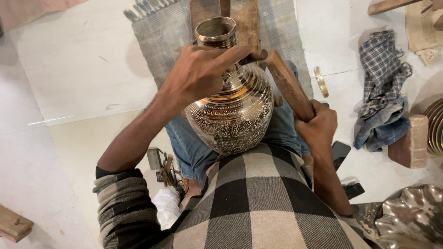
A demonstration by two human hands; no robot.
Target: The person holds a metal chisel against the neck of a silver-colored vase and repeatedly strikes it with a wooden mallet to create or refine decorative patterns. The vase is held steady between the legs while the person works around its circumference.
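A shiny engraved metal pot [233, 115] with a narrow neck rests in my lap, its mouth pointing away from me. My left hand [203, 69] lies over the pot's shoulder and pinches a thin dark metal tool [256, 57] against it. My right hand [318, 127] grips the lower end of a wooden mallet [288, 83], whose upper end meets the head of the thin tool beside the pot's neck. Both hands are closed around their tools.
A grey woven mat [159, 32] and a wooden board lie on the white floor ahead. To the right are a crumpled checked cloth [383, 87], a brick [410, 140], a small brass piece [320, 81], a dark phone [340, 153] and a scalloped metal dish [410, 216]. Small items lie left of my knee.
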